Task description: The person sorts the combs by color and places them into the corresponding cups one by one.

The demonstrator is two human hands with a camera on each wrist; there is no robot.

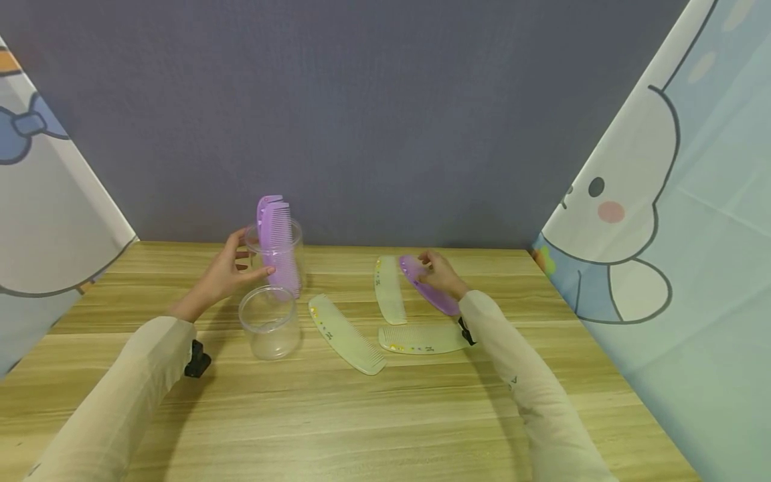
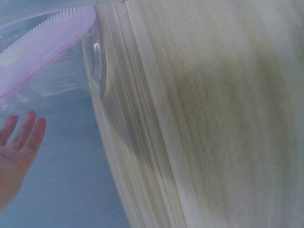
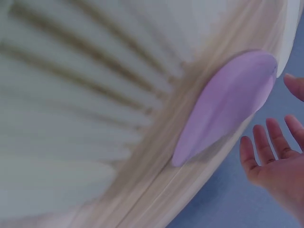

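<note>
One purple comb (image 3: 229,102) lies on the wooden tabletop (image 1: 337,428) beneath the right hand (image 1: 442,276), fingers apart; the left hand (image 1: 224,274), fingers spread, contact unclear, borders a clear cup (image 1: 298,242) of upright purple combs (image 1: 278,231), probably top-heavy, which a sideways nudge could topple.

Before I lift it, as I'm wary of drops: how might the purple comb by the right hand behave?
The purple comb is probably stiff, judging by its even curve. Its thin, flat shape suggests it's light and, if pushed, would slide, not roll.
</note>
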